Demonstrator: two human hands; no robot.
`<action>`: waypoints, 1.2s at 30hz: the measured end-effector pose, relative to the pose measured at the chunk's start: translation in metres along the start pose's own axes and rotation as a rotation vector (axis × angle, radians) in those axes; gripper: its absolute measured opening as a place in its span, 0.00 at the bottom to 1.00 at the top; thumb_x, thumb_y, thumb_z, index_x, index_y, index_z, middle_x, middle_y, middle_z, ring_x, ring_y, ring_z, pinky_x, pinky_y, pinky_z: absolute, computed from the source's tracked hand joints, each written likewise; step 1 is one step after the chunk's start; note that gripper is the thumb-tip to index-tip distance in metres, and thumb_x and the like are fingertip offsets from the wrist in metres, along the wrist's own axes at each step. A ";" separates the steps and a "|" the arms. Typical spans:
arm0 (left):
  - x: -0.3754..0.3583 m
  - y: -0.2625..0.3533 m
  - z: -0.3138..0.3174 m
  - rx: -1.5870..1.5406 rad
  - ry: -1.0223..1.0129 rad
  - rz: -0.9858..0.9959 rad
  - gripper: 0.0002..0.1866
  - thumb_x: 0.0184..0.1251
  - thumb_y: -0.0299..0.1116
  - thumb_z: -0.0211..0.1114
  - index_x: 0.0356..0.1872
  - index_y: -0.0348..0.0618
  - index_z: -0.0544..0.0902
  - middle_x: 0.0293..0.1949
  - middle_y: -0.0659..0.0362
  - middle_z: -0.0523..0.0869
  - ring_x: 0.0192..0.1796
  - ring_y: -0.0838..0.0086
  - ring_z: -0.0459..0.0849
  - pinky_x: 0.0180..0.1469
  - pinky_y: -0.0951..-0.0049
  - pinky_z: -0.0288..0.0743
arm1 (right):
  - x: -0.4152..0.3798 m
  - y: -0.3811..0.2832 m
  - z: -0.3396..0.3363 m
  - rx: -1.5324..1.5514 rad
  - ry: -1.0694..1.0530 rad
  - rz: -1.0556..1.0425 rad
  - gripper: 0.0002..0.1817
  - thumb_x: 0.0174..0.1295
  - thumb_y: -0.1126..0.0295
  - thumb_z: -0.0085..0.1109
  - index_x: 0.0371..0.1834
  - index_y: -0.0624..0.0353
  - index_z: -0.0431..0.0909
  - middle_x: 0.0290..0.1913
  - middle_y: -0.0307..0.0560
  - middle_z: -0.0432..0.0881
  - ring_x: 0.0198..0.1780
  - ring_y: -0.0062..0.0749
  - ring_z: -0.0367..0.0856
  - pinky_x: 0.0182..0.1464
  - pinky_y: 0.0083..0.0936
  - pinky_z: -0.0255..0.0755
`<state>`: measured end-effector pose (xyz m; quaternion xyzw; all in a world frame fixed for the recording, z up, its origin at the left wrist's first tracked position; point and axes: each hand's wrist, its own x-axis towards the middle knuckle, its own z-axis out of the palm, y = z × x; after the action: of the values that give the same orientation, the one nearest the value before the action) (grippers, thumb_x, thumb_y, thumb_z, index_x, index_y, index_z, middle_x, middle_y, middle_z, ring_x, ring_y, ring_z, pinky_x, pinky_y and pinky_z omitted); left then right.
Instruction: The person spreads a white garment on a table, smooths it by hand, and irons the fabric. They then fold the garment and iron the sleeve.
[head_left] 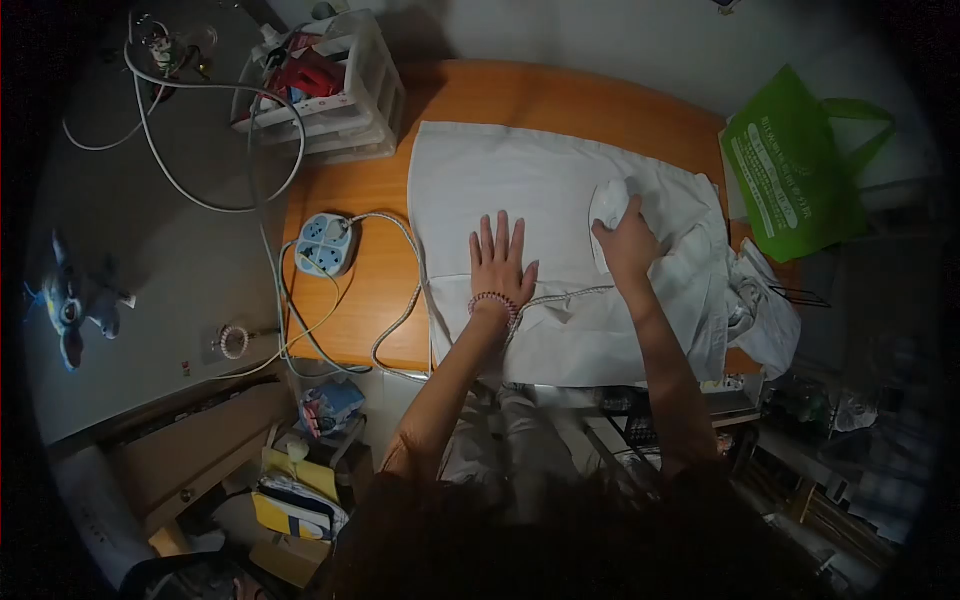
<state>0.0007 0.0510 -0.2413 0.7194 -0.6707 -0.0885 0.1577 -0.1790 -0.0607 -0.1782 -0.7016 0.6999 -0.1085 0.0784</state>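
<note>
- Pressing the left hand flat on the white cloth, near the middle of the frame, with fingers spread and grasping nothing.
- Gripping the white iron from above with the right hand, right of the frame's centre, over the cloth; leaving contact between sole and cloth hard to tell.
- Seeing the cloth lying over the wooden tabletop, fairly smooth toward the left and bunching into folds at the right.
- Seeing a braided cord running between the left wrist and the right hand, and a power strip sitting at centre left.
- Probably handling as hard, smooth and fairly weighty, in the iron's case; calling for a firm hold on the handle, away from a possibly hot sole.
- Probably handling as light, limp and easily creased, in the cloth's case; calling for a flat palm, or a pinch at an edge or seam.
</note>
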 end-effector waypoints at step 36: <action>-0.001 -0.012 0.001 -0.355 0.173 -0.085 0.42 0.54 0.20 0.55 0.72 0.24 0.50 0.75 0.35 0.48 0.78 0.42 0.43 0.78 0.50 0.40 | -0.026 -0.055 0.012 0.003 -0.097 -0.214 0.37 0.51 0.56 0.68 0.60 0.61 0.63 0.40 0.55 0.83 0.36 0.53 0.85 0.38 0.45 0.79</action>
<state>0.0115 0.0521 -0.2464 0.7129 -0.5974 -0.1498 0.3352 -0.1230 -0.0345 -0.1771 -0.7765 0.6164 -0.0831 0.1010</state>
